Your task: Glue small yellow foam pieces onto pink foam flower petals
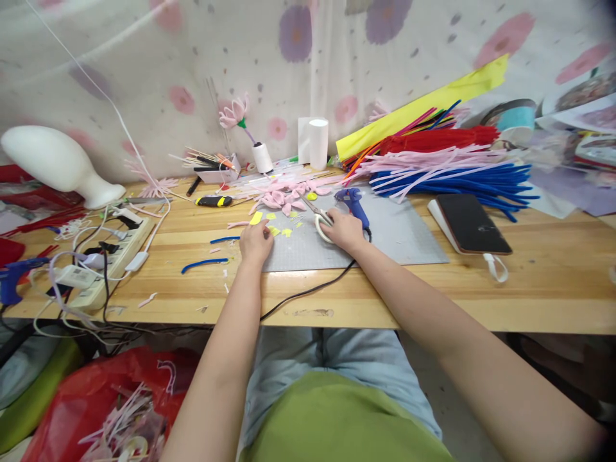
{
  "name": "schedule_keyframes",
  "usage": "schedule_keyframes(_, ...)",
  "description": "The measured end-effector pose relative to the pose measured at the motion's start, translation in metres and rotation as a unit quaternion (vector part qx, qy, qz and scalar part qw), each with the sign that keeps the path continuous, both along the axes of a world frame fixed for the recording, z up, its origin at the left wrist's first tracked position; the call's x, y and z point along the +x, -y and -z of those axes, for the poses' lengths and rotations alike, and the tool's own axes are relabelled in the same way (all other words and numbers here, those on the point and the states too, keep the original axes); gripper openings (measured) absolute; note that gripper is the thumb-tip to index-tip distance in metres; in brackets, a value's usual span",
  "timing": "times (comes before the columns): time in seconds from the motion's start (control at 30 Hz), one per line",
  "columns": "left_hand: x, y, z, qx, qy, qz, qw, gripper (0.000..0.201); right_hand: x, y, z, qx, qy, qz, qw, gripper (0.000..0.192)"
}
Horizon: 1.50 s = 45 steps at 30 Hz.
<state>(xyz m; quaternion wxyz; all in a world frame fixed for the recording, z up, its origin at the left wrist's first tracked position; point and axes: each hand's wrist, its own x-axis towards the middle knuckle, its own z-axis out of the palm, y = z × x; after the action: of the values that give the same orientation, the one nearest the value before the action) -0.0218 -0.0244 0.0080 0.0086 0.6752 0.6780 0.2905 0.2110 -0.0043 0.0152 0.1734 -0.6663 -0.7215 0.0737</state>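
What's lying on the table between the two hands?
Small yellow scraps lie on the grey mat between the left hand and the right hand, which grips scissors, in the head view.

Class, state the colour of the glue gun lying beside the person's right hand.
Blue: the glue gun by the right hand, seen in the head view.

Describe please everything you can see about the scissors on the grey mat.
The scissors lie on the grey cutting mat, near its far left part. They have white, seemingly plastic handle loops and thin metal blades that point away from the person, toward the pink petal pieces. The blades look closed or nearly so. The right hand rests on the handles and covers part of them. The blue glue gun lies just to the right; small yellow scraps lie to the left.
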Motion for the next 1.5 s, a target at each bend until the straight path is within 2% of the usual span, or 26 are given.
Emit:
schedule_keyframes(0.17, -0.003, -0.002, 0.005, 0.013, 0.075, -0.018, 0.997, 0.035, 0.0, 0.0, 0.001, 0.003, -0.003, -0.003, 1.0, 0.045)
schedule_keyframes(0.23, -0.005, -0.003, 0.006, 0.023, 0.167, -0.035, 0.985, 0.033, 0.0, 0.0, 0.001, 0.004, -0.002, -0.002, 1.0, 0.045)
schedule_keyframes(0.27, -0.006, -0.004, 0.007, 0.032, 0.235, -0.044, 0.97, 0.032, 0.0, 0.0, 0.0, 0.004, -0.001, -0.003, 1.0, 0.045)
schedule_keyframes(0.3, -0.006, -0.006, 0.006, 0.044, 0.313, -0.05, 0.947, 0.032, 0.0, 0.0, -0.001, 0.005, 0.0, -0.007, 1.0, 0.045)
schedule_keyframes(0.37, -0.008, -0.008, 0.005, 0.063, 0.472, -0.045, 0.878, 0.031, 0.001, 0.0, -0.005, 0.006, -0.001, -0.034, 0.999, 0.047)
schedule_keyframes(0.47, -0.007, -0.009, 0.0, 0.044, 0.631, -0.008, 0.774, 0.031, 0.004, -0.002, -0.014, -0.025, -0.005, -0.126, 0.992, 0.052)
schedule_keyframes(0.5, -0.007, -0.008, -0.002, 0.026, 0.658, 0.006, 0.753, 0.032, 0.006, -0.003, -0.017, -0.048, -0.006, -0.162, 0.986, 0.054)
schedule_keyframes(0.57, -0.004, -0.005, -0.006, -0.007, 0.683, 0.024, 0.73, 0.033, 0.008, -0.006, -0.024, -0.105, -0.013, -0.224, 0.969, 0.055)
schedule_keyframes(0.7, 0.001, 0.0, -0.011, -0.054, 0.678, 0.045, 0.731, 0.035, 0.009, -0.015, -0.04, -0.184, -0.033, -0.305, 0.934, 0.056)
schedule_keyframes(0.83, 0.004, 0.003, -0.01, -0.086, 0.655, 0.074, 0.747, 0.042, 0.009, -0.027, -0.052, -0.222, -0.01, -0.339, 0.914, 0.055)
schedule_keyframes(0.97, 0.006, 0.005, -0.01, -0.111, 0.641, 0.091, 0.754, 0.05, 0.009, -0.035, -0.056, -0.252, 0.007, -0.36, 0.898, 0.052)
schedule_keyframes(1.13, 0.008, 0.006, -0.012, -0.124, 0.632, 0.082, 0.761, 0.05, 0.008, -0.038, -0.056, -0.273, -0.005, -0.356, 0.894, 0.054)
schedule_keyframes(1.33, 0.009, 0.006, -0.011, -0.125, 0.648, 0.083, 0.747, 0.052, 0.006, -0.037, -0.053, -0.273, -0.025, -0.339, 0.9, 0.052)
schedule_keyframes(1.5, 0.009, 0.002, -0.004, -0.088, 0.63, 0.058, 0.769, 0.065, 0.003, -0.032, -0.053, -0.267, -0.026, -0.349, 0.898, 0.052)
